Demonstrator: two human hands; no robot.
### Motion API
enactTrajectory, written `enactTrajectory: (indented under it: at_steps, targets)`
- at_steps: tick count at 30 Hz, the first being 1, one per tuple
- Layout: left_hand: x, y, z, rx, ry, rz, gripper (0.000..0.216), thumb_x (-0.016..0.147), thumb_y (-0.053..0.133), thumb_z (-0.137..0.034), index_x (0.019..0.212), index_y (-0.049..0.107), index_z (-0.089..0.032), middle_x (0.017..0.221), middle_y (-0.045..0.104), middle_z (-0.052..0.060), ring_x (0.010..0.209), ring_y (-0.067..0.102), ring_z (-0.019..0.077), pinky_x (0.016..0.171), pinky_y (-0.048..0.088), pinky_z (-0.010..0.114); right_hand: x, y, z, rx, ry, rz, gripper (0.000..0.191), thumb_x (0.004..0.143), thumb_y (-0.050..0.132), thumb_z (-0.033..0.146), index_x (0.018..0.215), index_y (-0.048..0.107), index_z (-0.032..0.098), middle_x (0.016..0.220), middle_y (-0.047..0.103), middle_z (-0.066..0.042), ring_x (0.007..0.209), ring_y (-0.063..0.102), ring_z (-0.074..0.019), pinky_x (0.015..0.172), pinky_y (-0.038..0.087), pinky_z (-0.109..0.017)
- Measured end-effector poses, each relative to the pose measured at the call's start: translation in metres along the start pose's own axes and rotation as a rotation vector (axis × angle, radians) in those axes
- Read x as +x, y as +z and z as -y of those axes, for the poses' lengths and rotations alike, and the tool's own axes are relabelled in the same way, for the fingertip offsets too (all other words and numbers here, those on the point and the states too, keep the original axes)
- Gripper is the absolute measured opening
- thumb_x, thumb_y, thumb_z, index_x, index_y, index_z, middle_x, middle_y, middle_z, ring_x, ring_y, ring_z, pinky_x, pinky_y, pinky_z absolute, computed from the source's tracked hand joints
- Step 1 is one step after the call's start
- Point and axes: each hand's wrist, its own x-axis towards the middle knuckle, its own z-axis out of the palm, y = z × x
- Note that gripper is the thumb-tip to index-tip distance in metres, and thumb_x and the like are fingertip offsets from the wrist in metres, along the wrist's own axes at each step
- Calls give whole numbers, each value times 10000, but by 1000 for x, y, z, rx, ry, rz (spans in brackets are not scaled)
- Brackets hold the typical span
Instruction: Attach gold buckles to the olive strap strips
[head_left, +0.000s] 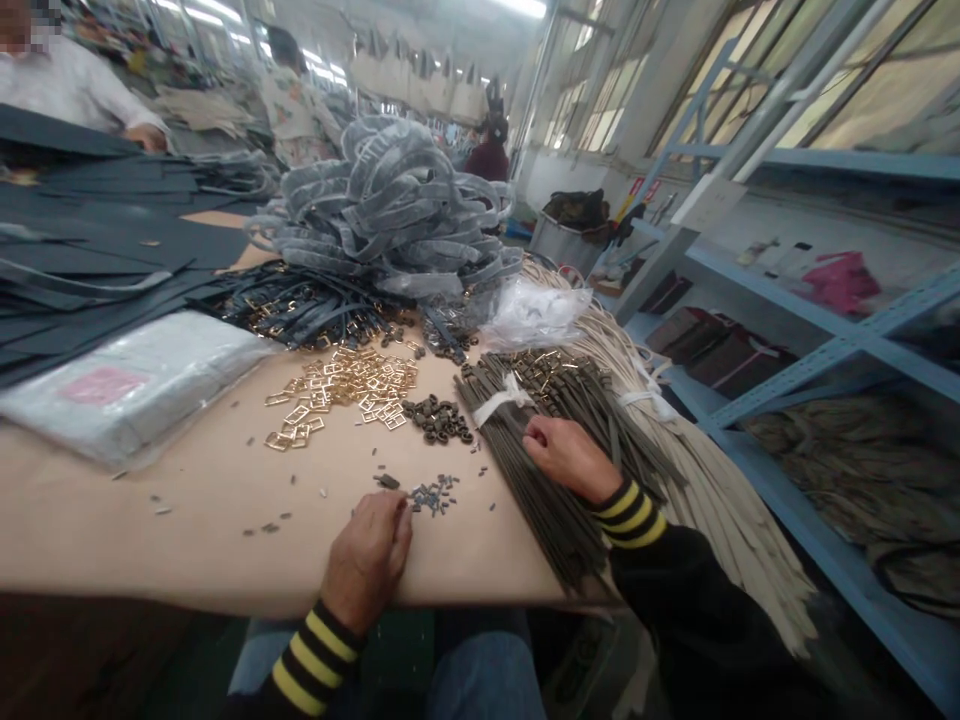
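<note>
My left hand [369, 555] rests near the table's front edge with its fingers curled in a pinch; whatever is in them is hidden. Just beyond its fingertips lie a small olive tab [388, 481] and a scatter of tiny dark metal pieces [436, 494]. My right hand [574, 455] is closed over a bundle of olive straps [525, 480], beside the white tie [504, 399] around it; I cannot make out what its fingers hold. Between the hands and farther back sit a pile of dark olive loops [439, 418] and a heap of gold buckles [352, 380].
A plastic-wrapped white packet [142, 380] lies at left. Behind are dark straps with gold buckles [300, 305], a tall heap of grey wrapped strips [397, 210] and a clear bag [536, 310]. Cream straps [720, 545] hang over the right edge near blue shelving [795, 310]. A co-worker [82, 85] stands far left.
</note>
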Motion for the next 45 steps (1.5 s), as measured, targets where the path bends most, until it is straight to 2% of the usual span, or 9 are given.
enactTrajectory:
  at_steps: [4, 8, 12, 16, 25, 32, 35, 38, 45]
  targets:
    - [-5, -17, -24, -426, -420, 143, 266, 805, 402, -328, 959, 495, -131, 670, 562, 18, 571, 533, 122, 539, 445, 243, -64, 1, 21, 404, -179, 267, 135, 765, 438, 210, 679, 525, 151, 573, 498, 21, 532, 469, -93, 503, 336, -196]
    - [-24, -27, -47, -864, -723, 388, 272, 779, 415, -391, 699, 497, -144, 451, 432, -64, 362, 355, 51, 352, 286, 162, -111, 38, 42, 883, -113, 541, 141, 779, 434, 250, 691, 478, 150, 559, 431, 46, 467, 445, -69, 456, 362, -177]
    - [-50, -29, -50, -989, -980, 292, 266, 712, 497, -424, 677, 413, -175, 419, 404, -103, 301, 267, 20, 309, 196, 130, -130, 72, 51, 1132, -63, 609, 140, 774, 464, 282, 717, 474, 154, 581, 421, 47, 468, 451, -70, 439, 395, -180]
    - [-64, -36, -47, -1025, -1091, 286, 289, 676, 533, -441, 708, 422, -176, 415, 412, -110, 281, 258, 15, 289, 178, 122, -133, 82, 52, 1169, -98, 680, 149, 766, 487, 289, 708, 486, 152, 578, 445, 44, 463, 453, -68, 452, 404, -186]
    - [-80, -37, -63, -1031, -1035, 390, 303, 681, 553, -420, 605, 434, -152, 403, 431, -84, 324, 307, 17, 327, 216, 136, -136, 96, 76, 1410, 29, 656, 156, 709, 547, 278, 745, 502, 133, 579, 518, 28, 506, 491, -69, 460, 403, -174]
    - [-86, -31, -69, -1333, -1191, 488, 335, 682, 539, -450, 605, 363, -175, 414, 318, -106, 321, 250, 20, 327, 178, 147, -141, 102, 80, 1672, 43, 672, 254, 655, 627, 335, 701, 479, 134, 579, 542, 31, 482, 517, -57, 459, 409, -170]
    - [-88, -31, -67, -984, -1012, 392, 203, 715, 522, -348, 675, 435, -169, 522, 442, -53, 420, 397, 65, 392, 318, 184, -141, 104, 81, 1647, 74, 646, 245, 667, 616, 338, 700, 492, 130, 568, 548, 28, 478, 518, -56, 453, 406, -167]
    - [-91, -35, -66, -598, -688, 269, 61, 739, 483, -212, 731, 514, -160, 717, 528, 14, 673, 514, 125, 621, 431, 258, -138, 104, 83, 1576, 122, 614, 231, 664, 611, 325, 708, 505, 126, 528, 530, 38, 469, 507, -58, 443, 401, -164]
    - [-95, -43, -70, -470, -342, 327, 146, 783, 436, -135, 902, 519, -154, 844, 590, 66, 800, 561, 152, 722, 463, 288, -136, 107, 82, 1501, 112, 557, 204, 678, 584, 312, 719, 499, 132, 539, 512, 43, 474, 494, -62, 449, 407, -176]
